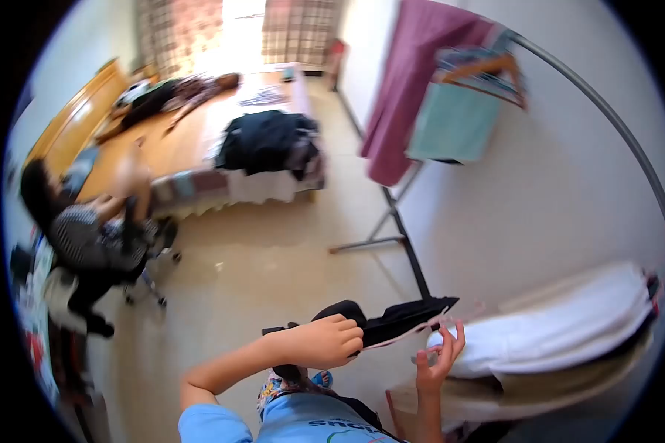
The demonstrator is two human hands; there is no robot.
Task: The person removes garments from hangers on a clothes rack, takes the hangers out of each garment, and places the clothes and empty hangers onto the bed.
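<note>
Pale, glossy floor (236,273) spreads out ahead of you, with patterned curtains (297,29) at the far end and a bed (192,148) carrying a heap of dark clothes (262,140). Someone lies across that bed (a seated person (89,236) is nearer, off to your left).

Close in front of your body, your left hand (336,341) has its grip closed on a black garment (403,319), which stretches out toward your right. Your right hand (440,362) is raised with its fingers spread, near the far end of a thin pink strip (399,339) along the garment; you can't tell whether they touch. White cloth (547,340) is just beyond that hand.
</note>
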